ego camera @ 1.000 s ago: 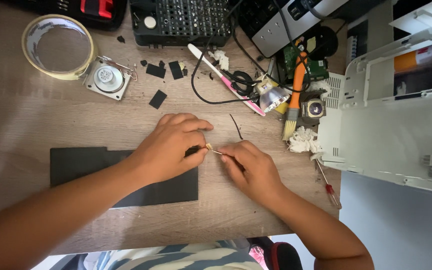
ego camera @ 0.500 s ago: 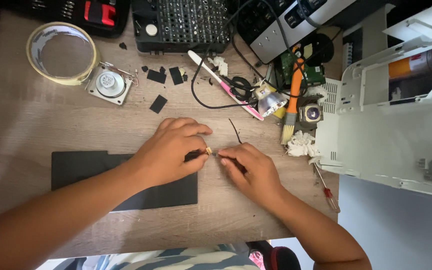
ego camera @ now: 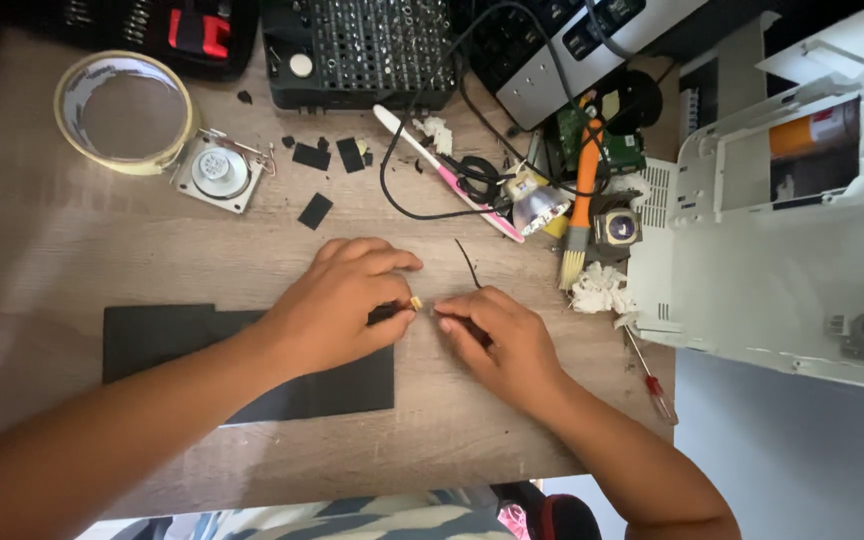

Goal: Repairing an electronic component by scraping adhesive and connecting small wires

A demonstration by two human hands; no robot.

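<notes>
Pinching a small tan-tipped dark part (ego camera: 407, 306) at frame centre, the left hand (ego camera: 337, 305) meets the right hand (ego camera: 497, 335), closed on a thin black wire (ego camera: 469, 265); joining looks unfinished.

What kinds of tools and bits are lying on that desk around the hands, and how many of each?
Tape roll: 1
Small speaker: 1
Loose black squares: 3
Toothbrush: 1
Orange-handled brush: 1
Red-tipped screwdriver: 1
Black mat: 1
Total: 9

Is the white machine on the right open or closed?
Open. The white machine has its cover off, and an orange cylinder shows inside.
</notes>
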